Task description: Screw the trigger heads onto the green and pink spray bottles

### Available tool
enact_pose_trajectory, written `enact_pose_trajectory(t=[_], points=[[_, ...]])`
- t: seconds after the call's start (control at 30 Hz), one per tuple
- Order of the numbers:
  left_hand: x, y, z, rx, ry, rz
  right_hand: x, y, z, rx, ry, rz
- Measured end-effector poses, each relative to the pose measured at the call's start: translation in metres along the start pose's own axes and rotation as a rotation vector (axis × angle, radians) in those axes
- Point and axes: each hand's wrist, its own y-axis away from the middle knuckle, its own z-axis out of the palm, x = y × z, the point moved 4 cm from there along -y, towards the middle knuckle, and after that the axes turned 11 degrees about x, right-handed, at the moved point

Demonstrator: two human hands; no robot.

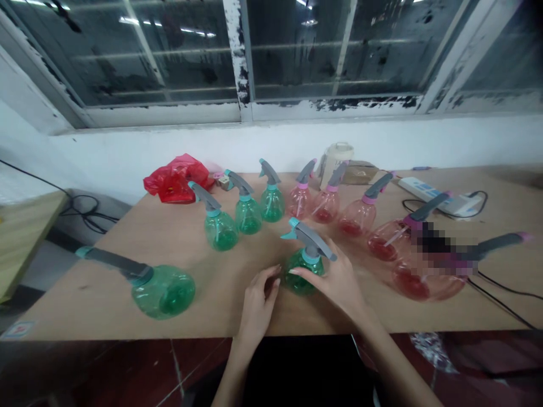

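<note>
A green spray bottle (302, 277) with a grey and teal trigger head stands upright near the table's front edge. My right hand (341, 282) is closed around its right side, thumb across the front of the body. Just left of it, my left hand (258, 302) is loosely cupped, fingertips and thumb a little apart, with nothing visible in it. Behind stand three more green spray bottles, the nearest of them (220, 232) to the left. Another green spray bottle (163, 291) is at the far left, its head pointing left.
Several pink spray bottles (358, 217) form a row along the right. A crumpled red plastic bag (180, 178), a beige bag (337, 161) and a white power strip (436, 195) lie toward the wall. Black cables (503, 305) cross the right side. Windows (161, 56) rise behind.
</note>
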Motion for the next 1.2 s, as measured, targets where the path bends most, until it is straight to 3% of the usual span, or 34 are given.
enact_pose_trajectory(t=[0.23, 0.33, 0.43, 0.53, 0.63, 0.7, 0.77, 0.97, 1.2], points=[[-0.005, 0.008, -0.015, 0.034, 0.004, -0.034, 0.008, 0.025, -0.004, -0.123, 0.061, 0.021], [-0.005, 0.021, -0.037, 0.102, 0.025, -0.110, 0.000, 0.022, 0.006, -0.175, 0.063, 0.018], [-0.002, 0.040, -0.071, 0.210, 0.042, -0.183, -0.016, 0.017, 0.026, -0.249, 0.085, 0.010], [0.002, 0.063, -0.113, 0.434, -0.002, -0.229, -0.039, 0.011, 0.053, -0.333, 0.093, -0.033], [0.007, 0.082, -0.151, 0.742, -0.010, -0.225, -0.064, 0.004, 0.083, -0.403, 0.091, -0.121], [0.009, 0.090, -0.170, 0.944, -0.051, -0.213, -0.079, -0.001, 0.100, -0.436, 0.098, -0.180], [0.008, 0.090, -0.183, 1.042, -0.118, -0.214, -0.090, -0.005, 0.115, -0.445, 0.111, -0.223], [-0.020, 0.063, -0.185, 0.850, -0.216, -0.202, -0.107, -0.013, 0.144, -0.387, 0.082, -0.315], [-0.038, 0.046, -0.175, 0.761, -0.170, -0.219, -0.118, -0.017, 0.164, -0.349, 0.015, -0.358]])
